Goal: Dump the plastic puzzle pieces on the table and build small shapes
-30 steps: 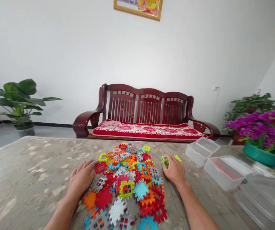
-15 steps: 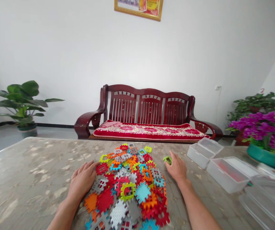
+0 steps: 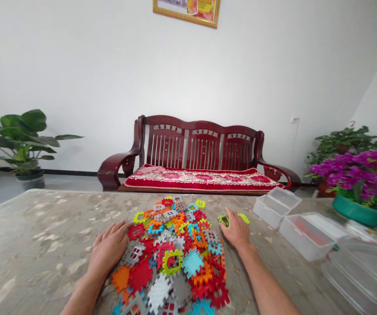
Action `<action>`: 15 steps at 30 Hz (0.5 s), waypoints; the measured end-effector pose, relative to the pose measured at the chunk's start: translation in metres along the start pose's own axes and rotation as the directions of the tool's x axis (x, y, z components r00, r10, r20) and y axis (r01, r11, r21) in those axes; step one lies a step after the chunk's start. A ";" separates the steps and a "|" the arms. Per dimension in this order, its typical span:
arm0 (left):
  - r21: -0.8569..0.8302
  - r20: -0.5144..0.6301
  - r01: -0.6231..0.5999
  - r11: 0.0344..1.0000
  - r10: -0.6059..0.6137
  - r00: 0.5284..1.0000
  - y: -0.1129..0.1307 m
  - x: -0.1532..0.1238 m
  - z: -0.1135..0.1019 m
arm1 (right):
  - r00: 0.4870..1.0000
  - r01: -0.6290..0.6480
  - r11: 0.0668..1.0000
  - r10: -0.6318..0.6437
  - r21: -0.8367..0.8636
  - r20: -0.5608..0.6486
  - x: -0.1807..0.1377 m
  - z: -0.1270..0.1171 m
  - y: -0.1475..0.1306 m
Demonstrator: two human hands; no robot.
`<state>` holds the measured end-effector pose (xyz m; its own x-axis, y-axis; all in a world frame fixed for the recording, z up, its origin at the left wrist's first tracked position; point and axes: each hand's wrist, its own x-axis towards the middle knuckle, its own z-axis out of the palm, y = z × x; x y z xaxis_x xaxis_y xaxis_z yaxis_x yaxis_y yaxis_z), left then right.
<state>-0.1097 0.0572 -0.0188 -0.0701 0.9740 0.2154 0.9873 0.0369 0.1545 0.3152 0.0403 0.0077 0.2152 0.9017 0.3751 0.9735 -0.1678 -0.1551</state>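
A heap of coloured interlocking plastic tiles (image 3: 175, 253) lies on the marble-patterned table (image 3: 37, 245) in front of me. My left hand (image 3: 107, 247) rests flat and open on the heap's left edge, fingers on red and grey tiles. To the right of the heap, my right hand (image 3: 236, 232) lies on the table with its fingers over a small group of lime-green tiles (image 3: 223, 219). One more green tile (image 3: 244, 217) shows just beyond the fingers. Whether the right hand grips a tile is hidden.
Two clear plastic boxes (image 3: 275, 205) (image 3: 306, 234) with open lids stand at the right, with more clear containers (image 3: 359, 271) nearer me. A pot of purple flowers (image 3: 362, 183) sits at the far right. Beyond the table are a wooden bench (image 3: 198, 157) and a leafy plant (image 3: 24, 140).
My right hand has shifted slightly among the green tiles beside the heap. The left hand has stayed on the heap's left edge. The view has wobbled a little.
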 end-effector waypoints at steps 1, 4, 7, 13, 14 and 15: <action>-0.010 0.000 0.001 1.000 -0.001 1.000 0.000 0.000 0.000 | 1.000 0.005 1.000 -0.005 0.006 -0.003 -0.001 0.001 0.000; -0.033 0.000 0.011 0.999 -0.011 1.000 0.001 0.000 -0.001 | 1.000 0.008 1.000 -0.008 0.015 -0.007 -0.001 0.004 0.000; -0.038 0.001 0.017 0.999 -0.017 1.000 0.002 0.000 -0.003 | 1.000 0.001 1.000 -0.001 0.023 0.001 0.001 0.005 0.001; -0.023 -0.002 -0.001 1.000 0.001 1.000 -0.001 0.001 0.001 | 0.992 -0.064 0.996 0.070 0.056 -0.108 0.000 -0.004 0.009; -0.021 -0.005 -0.004 1.000 0.003 1.000 -0.002 0.001 0.002 | 0.984 -0.108 0.993 0.115 0.057 -0.139 0.000 -0.006 0.013; -0.020 -0.008 -0.006 1.000 0.006 1.000 -0.002 0.001 0.003 | 0.974 -0.153 0.987 0.160 0.054 -0.162 -0.001 -0.007 0.018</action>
<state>-0.1116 0.0592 -0.0215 -0.0652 0.9724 0.2241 0.9847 0.0263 0.1724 0.3328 0.0339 0.0112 0.3778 0.7867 0.4883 0.9235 -0.2823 -0.2598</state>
